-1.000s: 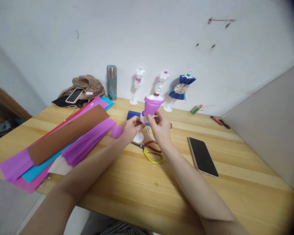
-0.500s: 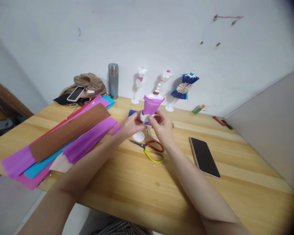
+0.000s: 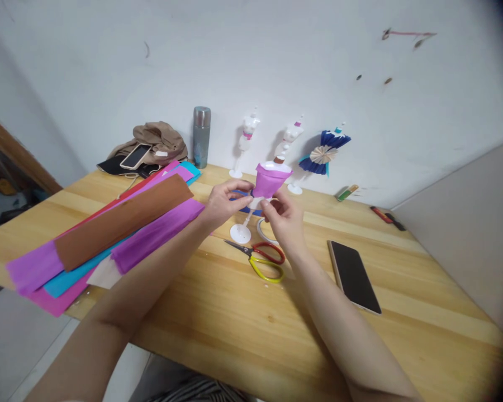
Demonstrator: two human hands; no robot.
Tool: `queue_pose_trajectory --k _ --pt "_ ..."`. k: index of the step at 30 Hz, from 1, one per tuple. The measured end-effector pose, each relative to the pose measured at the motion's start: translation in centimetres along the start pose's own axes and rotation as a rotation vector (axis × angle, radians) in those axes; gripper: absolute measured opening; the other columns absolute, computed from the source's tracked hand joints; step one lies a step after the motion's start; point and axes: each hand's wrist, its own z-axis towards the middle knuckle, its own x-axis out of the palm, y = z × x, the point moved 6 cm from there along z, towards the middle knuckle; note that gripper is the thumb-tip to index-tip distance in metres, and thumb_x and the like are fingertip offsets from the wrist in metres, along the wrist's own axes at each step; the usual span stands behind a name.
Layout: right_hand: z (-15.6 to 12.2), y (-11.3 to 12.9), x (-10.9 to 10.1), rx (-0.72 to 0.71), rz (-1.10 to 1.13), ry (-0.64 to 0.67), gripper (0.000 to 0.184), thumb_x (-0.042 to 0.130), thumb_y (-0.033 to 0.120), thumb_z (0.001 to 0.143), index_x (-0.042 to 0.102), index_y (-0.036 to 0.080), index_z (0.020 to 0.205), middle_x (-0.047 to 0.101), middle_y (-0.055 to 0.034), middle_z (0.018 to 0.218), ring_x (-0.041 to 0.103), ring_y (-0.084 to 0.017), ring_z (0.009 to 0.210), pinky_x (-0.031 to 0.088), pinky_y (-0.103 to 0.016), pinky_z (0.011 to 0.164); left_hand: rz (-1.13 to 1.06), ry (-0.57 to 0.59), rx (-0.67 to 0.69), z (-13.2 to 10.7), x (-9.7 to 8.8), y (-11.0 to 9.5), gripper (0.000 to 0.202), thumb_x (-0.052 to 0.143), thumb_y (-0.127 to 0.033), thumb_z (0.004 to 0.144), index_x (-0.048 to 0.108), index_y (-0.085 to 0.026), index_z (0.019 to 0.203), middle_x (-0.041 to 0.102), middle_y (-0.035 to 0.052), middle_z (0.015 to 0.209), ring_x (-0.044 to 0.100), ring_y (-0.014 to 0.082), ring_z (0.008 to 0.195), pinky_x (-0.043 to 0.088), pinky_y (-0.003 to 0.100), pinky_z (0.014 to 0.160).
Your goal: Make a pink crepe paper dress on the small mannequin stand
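Note:
Over the wooden table [image 3: 235,318], both hands hold a small white mannequin stand [image 3: 241,231] tilted, with purple crepe paper [image 3: 270,180] wrapped around its body. My left hand [image 3: 223,204] pinches the lower edge of the purple wrap from the left. From the right, my right hand [image 3: 283,219] grips the same spot, fingers at the mannequin's waist. The round white base hangs just above the table, next to red-and-yellow scissors [image 3: 263,258].
Crepe paper sheets [image 3: 109,229] in brown, purple, blue and pink lie at the left. A phone [image 3: 354,276] lies at the right. By the wall stand a flask [image 3: 202,137], three dressed mannequins [image 3: 322,155], a bag with another phone [image 3: 151,146], and a glue stick [image 3: 347,192].
The mannequin has tilted and lifted so its base swings out to the left. My left hand has opened a little and shifted up along the purple wrap. The loose purple scrap is gone from view.

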Motion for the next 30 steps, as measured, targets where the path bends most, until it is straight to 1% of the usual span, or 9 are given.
queue_pose_trajectory --k 3,6,9,13,15,18,21,26,30 --pt "0.0 0.0 0.0 -0.001 0.010 0.006 0.029 0.064 0.042 0.084 0.069 0.023 0.105 0.066 -0.0021 0.081 0.054 -0.017 0.066 0.044 -0.033 0.061 0.046 -0.028 0.060 -0.1 0.2 -0.5 0.019 0.084 -0.020 0.069 0.076 -0.017 0.086 0.075 0.0064 0.100 0.070 0.0191 0.097 0.057 0.031 0.084" --pt "0.0 -0.1 -0.1 -0.007 0.017 -0.008 0.028 0.065 0.042 0.084 0.069 0.023 0.105 0.066 -0.0021 0.081 0.054 -0.017 0.066 0.044 -0.033 0.062 0.042 -0.043 0.073 -0.3 0.3 -0.5 0.018 0.082 -0.020 0.070 0.076 -0.018 0.086 0.075 0.0050 0.095 0.070 0.0172 0.091 0.057 0.028 0.080" --pt "0.0 -0.2 -0.1 -0.017 0.015 -0.020 0.027 0.065 0.040 0.083 0.070 0.023 0.104 0.066 -0.0018 0.079 0.052 -0.017 0.065 0.043 -0.033 0.061 -0.006 -0.029 0.039 -0.3 0.2 -0.2 0.023 0.084 -0.023 0.070 0.073 -0.016 0.089 0.076 0.0055 0.093 0.071 0.0168 0.087 0.058 0.030 0.080" --pt "0.0 -0.2 -0.1 -0.018 -0.001 -0.019 0.029 0.064 0.039 0.084 0.071 0.022 0.106 0.063 -0.0008 0.076 0.050 -0.017 0.063 0.042 -0.033 0.060 -0.086 -0.019 -0.003 -0.2 -0.2 -0.1 0.032 0.083 -0.031 0.075 0.070 -0.016 0.101 0.078 0.0095 0.100 0.074 0.0201 0.093 0.059 0.033 0.082" --pt "0.0 -0.2 -0.1 -0.015 -0.012 -0.021 0.029 0.064 0.039 0.084 0.071 0.022 0.106 0.063 -0.0011 0.077 0.051 -0.017 0.064 0.042 -0.033 0.060 -0.076 -0.015 -0.003 0.0 -0.2 -0.3 0.038 0.086 -0.032 0.073 0.070 -0.017 0.104 0.078 0.0092 0.102 0.074 0.0203 0.094 0.059 0.032 0.082" --pt "0.0 0.0 0.0 -0.018 -0.011 -0.025 0.027 0.064 0.039 0.082 0.070 0.023 0.104 0.065 -0.0015 0.079 0.051 -0.017 0.064 0.042 -0.033 0.060 -0.027 0.016 -0.023 0.3 0.4 -0.5 0.034 0.088 -0.032 0.069 0.073 -0.016 0.096 0.077 0.0058 0.095 0.073 0.0181 0.086 0.059 0.031 0.080" --pt "0.0 0.2 0.0 -0.026 -0.002 -0.028 0.026 0.065 0.039 0.082 0.070 0.023 0.102 0.066 -0.0018 0.080 0.052 -0.017 0.064 0.043 -0.033 0.060 -0.027 0.003 -0.049 0.4 0.9 -0.6 0.029 0.088 -0.031 0.069 0.072 -0.015 0.088 0.075 0.0037 0.088 0.071 0.0159 0.078 0.059 0.030 0.075" --pt "0.0 0.4 0.0 -0.021 -0.001 -0.015 0.030 0.064 0.040 0.084 0.070 0.023 0.107 0.067 -0.0017 0.081 0.052 -0.017 0.064 0.043 -0.032 0.058 0.030 -0.068 -0.063 0.4 1.4 -1.1 0.024 0.085 -0.021 0.069 0.068 -0.016 0.085 0.073 0.0034 0.085 0.069 0.0150 0.081 0.055 0.028 0.076" --pt "0.1 0.3 0.0 -0.021 -0.026 -0.006 0.031 0.063 0.044 0.085 0.070 0.023 0.107 0.063 -0.0002 0.076 0.051 -0.017 0.063 0.043 -0.032 0.059 0.075 -0.119 -0.059 0.2 1.8 -1.9 0.021 0.081 -0.015 0.069 0.065 -0.017 0.082 0.072 0.0024 0.085 0.066 0.0142 0.081 0.052 0.025 0.074"
